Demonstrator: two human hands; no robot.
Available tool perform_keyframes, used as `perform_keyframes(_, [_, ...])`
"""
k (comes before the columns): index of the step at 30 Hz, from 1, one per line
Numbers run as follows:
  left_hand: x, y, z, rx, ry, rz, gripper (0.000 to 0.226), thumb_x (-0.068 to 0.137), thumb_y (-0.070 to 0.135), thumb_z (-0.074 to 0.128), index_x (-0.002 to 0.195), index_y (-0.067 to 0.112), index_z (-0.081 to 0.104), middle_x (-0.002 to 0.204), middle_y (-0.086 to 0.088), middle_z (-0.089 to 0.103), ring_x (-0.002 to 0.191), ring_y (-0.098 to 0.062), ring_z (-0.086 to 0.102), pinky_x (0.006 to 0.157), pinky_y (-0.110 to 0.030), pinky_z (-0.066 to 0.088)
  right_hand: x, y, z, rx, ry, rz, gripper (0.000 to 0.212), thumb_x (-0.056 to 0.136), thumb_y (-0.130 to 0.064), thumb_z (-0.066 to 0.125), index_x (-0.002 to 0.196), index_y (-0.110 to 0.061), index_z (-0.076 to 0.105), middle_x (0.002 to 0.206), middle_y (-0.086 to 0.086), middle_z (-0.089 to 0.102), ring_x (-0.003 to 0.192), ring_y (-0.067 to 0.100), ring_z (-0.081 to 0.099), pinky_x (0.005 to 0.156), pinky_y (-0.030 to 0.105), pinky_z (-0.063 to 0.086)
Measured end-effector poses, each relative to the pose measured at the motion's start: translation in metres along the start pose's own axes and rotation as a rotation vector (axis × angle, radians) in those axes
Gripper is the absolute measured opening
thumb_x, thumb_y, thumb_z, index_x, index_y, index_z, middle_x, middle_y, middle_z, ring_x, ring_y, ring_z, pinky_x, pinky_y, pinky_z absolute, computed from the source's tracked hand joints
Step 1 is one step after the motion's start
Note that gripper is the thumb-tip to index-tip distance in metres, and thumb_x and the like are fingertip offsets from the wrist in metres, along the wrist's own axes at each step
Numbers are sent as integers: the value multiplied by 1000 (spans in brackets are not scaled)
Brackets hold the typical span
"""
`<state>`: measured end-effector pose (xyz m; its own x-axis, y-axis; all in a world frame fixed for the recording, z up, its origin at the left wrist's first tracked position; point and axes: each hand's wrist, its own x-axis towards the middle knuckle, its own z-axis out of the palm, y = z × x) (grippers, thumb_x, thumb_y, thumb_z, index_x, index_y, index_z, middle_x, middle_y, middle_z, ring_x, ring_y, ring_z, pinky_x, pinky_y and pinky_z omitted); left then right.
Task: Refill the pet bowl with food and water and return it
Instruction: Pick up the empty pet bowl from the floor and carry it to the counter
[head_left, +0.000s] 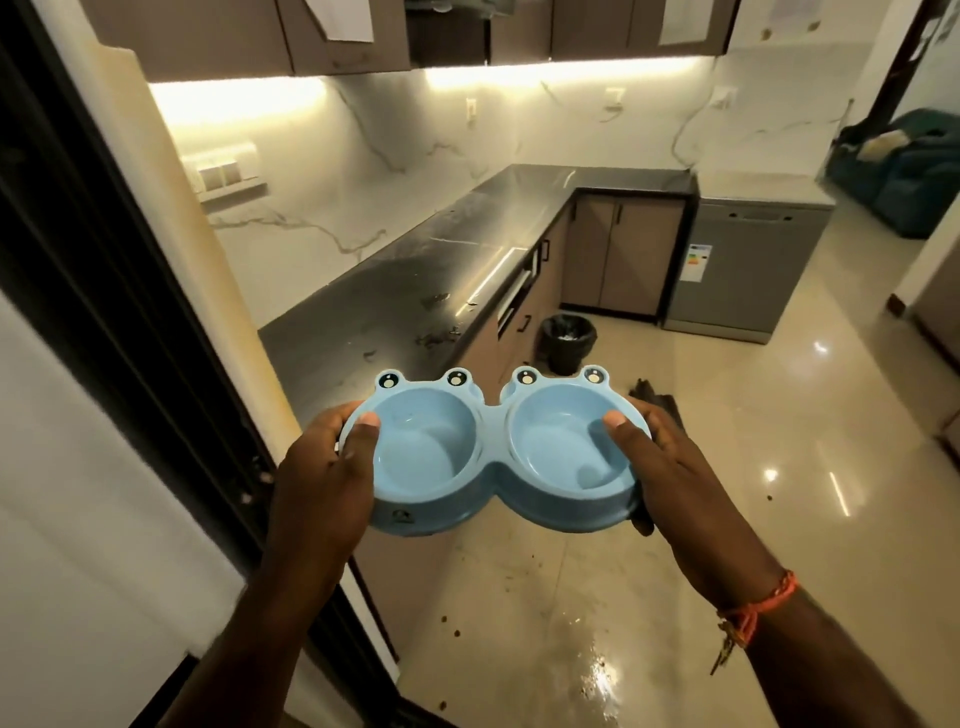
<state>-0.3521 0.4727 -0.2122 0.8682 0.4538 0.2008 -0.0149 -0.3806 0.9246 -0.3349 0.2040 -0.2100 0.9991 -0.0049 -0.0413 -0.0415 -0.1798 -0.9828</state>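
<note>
A light blue double pet bowl (491, 457) with frog eyes on its far rim is held level in front of me, above the floor. Both of its round wells look dry and hold nothing. My left hand (322, 483) grips its left end, thumb over the rim. At the right end my right hand (670, 467) grips the same way, and an orange thread band circles that wrist.
A dark L-shaped counter (431, 280) runs ahead on the left with scraps on it. A black bin (569, 344) stands by the cabinets, a grey dishwasher (743, 270) beyond. The glossy floor (727, 415) carries crumbs and a wet patch near my feet. A dark door frame (119, 291) is close on the left.
</note>
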Motion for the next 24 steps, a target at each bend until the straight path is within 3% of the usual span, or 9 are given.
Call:
perform_keyframes(4, [39, 0, 23, 23, -43, 35, 36, 99, 46, 48, 123, 30, 69, 108, 6, 72, 100, -17, 67, 78, -37, 55, 39, 0, -3, -19, 51, -3, 19, 101, -54, 46, 116, -45, 54, 95, 6, 66, 63, 13, 58, 48, 24, 47])
perform_keyframes(9, [85, -4, 47, 58, -114, 42, 28, 108, 34, 46, 124, 27, 67, 108, 2, 70, 97, -15, 65, 66, -27, 47, 83, 0, -2, -26, 95, 6, 15, 103, -52, 45, 113, -45, 54, 95, 8, 66, 65, 14, 57, 47, 23, 46])
perform_keyframes(14, [129, -6, 71, 64, -181, 33, 30, 106, 43, 46, 124, 29, 66, 106, -1, 68, 97, -22, 65, 64, -28, 48, 123, 2, -1, -10, 105, 15, 20, 104, -50, 45, 121, -43, 54, 97, 8, 65, 65, 13, 55, 45, 20, 44])
perform_keyframes(18, [164, -4, 101, 0, -178, 6, 46, 92, 56, 44, 122, 30, 68, 103, -1, 70, 95, -23, 66, 70, -35, 52, 166, 5, -7, -11, 99, 14, 19, 104, -49, 44, 119, -42, 54, 93, 7, 64, 62, 11, 53, 44, 18, 42])
perform_keyframes(21, [193, -8, 130, 14, -150, -3, 29, 107, 41, 46, 123, 28, 67, 102, -2, 69, 94, -23, 65, 69, -34, 51, 209, 9, -15, -22, 99, 12, 16, 103, -50, 44, 114, -44, 53, 92, 7, 63, 63, 13, 53, 44, 19, 42])
perform_keyframes(24, [224, -9, 167, 47, -122, -4, 27, 108, 36, 45, 123, 28, 66, 102, 0, 68, 94, -22, 65, 68, -33, 51, 265, 18, -27, -35, 91, 8, 22, 103, -52, 44, 119, -40, 53, 94, 9, 63, 64, 15, 52, 44, 20, 42])
